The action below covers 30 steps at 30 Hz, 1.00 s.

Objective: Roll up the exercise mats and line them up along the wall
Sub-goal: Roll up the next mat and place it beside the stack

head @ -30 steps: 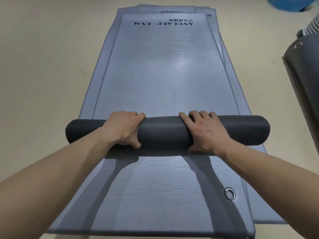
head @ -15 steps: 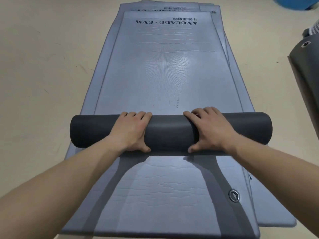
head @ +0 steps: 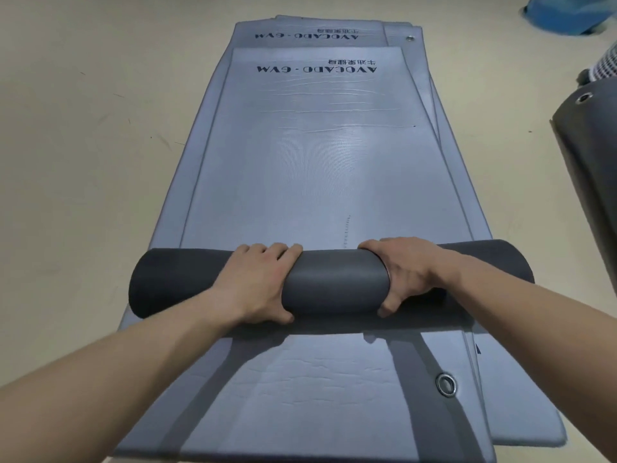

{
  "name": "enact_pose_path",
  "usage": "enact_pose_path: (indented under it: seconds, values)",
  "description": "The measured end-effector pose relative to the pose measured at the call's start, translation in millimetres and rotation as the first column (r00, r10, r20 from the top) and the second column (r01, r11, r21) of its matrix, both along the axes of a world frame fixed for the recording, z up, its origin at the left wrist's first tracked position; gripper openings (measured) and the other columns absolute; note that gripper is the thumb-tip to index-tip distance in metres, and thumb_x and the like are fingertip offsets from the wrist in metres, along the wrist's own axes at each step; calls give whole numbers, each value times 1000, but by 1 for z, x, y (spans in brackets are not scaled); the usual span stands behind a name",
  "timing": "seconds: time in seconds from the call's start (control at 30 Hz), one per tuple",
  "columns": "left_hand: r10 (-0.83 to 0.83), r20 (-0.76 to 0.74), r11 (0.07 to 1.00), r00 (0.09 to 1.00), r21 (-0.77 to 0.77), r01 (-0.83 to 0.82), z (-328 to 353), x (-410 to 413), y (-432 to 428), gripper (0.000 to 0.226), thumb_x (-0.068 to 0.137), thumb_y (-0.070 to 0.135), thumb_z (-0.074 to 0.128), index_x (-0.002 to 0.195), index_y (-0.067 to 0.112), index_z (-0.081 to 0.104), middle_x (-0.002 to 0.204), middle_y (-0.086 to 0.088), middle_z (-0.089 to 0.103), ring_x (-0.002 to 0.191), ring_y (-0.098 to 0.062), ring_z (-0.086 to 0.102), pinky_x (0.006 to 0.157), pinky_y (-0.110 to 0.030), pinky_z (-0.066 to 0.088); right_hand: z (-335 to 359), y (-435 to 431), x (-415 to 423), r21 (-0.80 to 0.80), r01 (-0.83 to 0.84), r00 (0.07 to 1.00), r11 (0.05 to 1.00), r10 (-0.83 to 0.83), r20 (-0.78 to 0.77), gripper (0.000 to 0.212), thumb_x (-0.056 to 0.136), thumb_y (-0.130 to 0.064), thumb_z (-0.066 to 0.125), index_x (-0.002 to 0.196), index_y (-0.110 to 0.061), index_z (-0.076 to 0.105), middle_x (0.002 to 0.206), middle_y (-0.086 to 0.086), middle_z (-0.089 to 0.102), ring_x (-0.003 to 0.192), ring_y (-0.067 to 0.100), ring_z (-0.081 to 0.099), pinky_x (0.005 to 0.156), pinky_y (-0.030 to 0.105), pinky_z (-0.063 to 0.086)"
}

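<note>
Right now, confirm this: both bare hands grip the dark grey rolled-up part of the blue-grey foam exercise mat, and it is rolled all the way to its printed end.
The left hand and right hand do grip the dark grey roll, but the head view shows the blue-grey mat only partly rolled: a long flat stretch lies before the printed end.

We look through a single wide-angle camera worn on the head, facing forward and steeply down along the length of the stacked flat grey-blue foam mats on the beige floor, with their printed far end at the top of the picture. We are close: both bare forearms enter from the lower corners, and the left hand and right hand, on the dark grey rolled foam mat, sit just below mid-frame.
</note>
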<state>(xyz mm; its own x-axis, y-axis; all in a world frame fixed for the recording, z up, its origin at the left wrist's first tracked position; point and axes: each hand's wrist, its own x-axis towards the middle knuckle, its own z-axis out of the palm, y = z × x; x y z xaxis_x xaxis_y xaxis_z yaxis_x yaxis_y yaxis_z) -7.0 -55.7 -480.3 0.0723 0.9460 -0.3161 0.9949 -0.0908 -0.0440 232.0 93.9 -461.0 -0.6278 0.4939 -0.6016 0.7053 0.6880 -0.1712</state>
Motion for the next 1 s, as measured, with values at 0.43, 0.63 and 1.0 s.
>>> enact_pose_path:
  seconds: [0.43, 0.63, 1.0]
  values:
    - [353, 392, 817, 849, -571, -76, 21, -36, 50, 78, 64, 47, 96, 131, 36, 57, 122, 12, 67, 109, -14, 64, 102, -36, 51, 25, -4, -11, 17, 15, 1000, 1000, -15, -4, 82, 52, -64, 91, 124, -38, 61, 107, -12, 71, 96, 16, 64, 88, 38, 55]
    - [154, 208, 975, 966, -191, -115, 26, -13, 9, 114, 59, 78, 79, 153, 34, 32, 141, 9, 51, 123, -20, 56, 103, -41, 47, 17, 2, -15, -210, 116, 993, 971, -120, -3, 86, 47, -56, 99, 124, -36, 66, 107, -16, 71, 100, 12, 66, 96, 34, 54]
    - [86, 286, 978, 954, -207, -26, 24, -18, 37, 105, 56, 76, 83, 143, 42, 37, 130, 13, 59, 113, -18, 60, 93, -38, 48, -28, -52, 23, 632, -49, 953, 774, 226, -202, 128, 53, -86, 63, 152, -8, 38, 142, 15, 49, 122, 37, 50, 106, 57, 40]
